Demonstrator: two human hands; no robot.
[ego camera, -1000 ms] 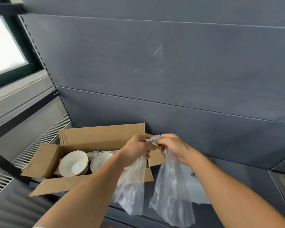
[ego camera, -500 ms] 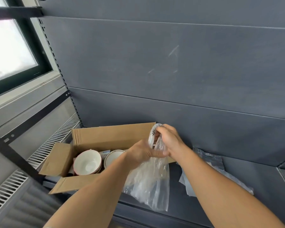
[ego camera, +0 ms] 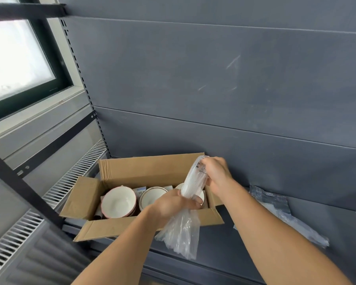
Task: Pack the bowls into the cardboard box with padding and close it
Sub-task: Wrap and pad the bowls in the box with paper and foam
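Nearly upright, the plastic bag spans right hand above, left hand below.

Open brown cardboard box: flaps splayed outward, back flap upright, top clear over left and middle. White round bowls fill the bottom; only narrow gaps between. Right end blocked above by clear plastic bag gripped by left hand and right hand. Black slanted metal strut bars the left-front approach.

Nothing is legible: dark print at the twelve o'clock end of the plastic bag and a blue-banded card in the cardboard box are blurred.
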